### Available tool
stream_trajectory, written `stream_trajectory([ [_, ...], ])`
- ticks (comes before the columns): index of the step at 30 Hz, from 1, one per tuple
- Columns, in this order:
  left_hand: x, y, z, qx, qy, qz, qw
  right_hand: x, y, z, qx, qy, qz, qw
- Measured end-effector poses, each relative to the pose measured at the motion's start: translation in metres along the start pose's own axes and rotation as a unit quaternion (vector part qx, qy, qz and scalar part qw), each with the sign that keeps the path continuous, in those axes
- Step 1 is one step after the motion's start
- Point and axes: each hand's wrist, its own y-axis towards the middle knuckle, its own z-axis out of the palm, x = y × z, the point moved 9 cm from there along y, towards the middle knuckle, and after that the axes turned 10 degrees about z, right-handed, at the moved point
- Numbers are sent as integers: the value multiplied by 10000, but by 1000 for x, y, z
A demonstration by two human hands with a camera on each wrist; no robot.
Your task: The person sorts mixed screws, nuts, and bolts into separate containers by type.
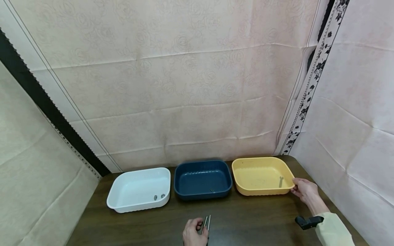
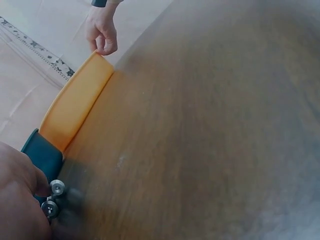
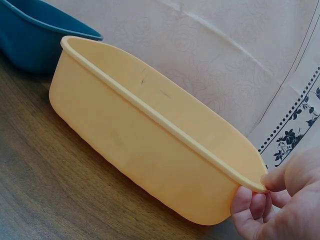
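Note:
My right hand [image 1: 306, 191] pinches the rim of the yellow tray [image 3: 135, 145] at its near right corner, thumb inside and fingers curled outside. Two long bolts [image 1: 281, 181] lie in that tray. Near the table's front edge, my left hand [image 1: 195, 233] holds two slim metal rods [image 1: 209, 222] side by side. Their round silver ends [image 2: 57, 187] show beside the fingers in the left wrist view.
Left of the yellow tray stands a dark blue tray [image 1: 203, 197] with small thin metal pieces [image 1: 212, 191] inside. A white tray [image 1: 135, 207] at the left contains two nuts [image 1: 155, 197]. Patterned cloth [image 1: 184, 85] hangs behind the brown wooden table [image 1: 246, 218].

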Motion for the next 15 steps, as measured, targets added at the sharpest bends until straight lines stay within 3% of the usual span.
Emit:
stream_trajectory([
  [15, -2, -1, 1, -103, 78, 405, 9991, 0, -1, 0, 38, 77, 11, 10000],
])
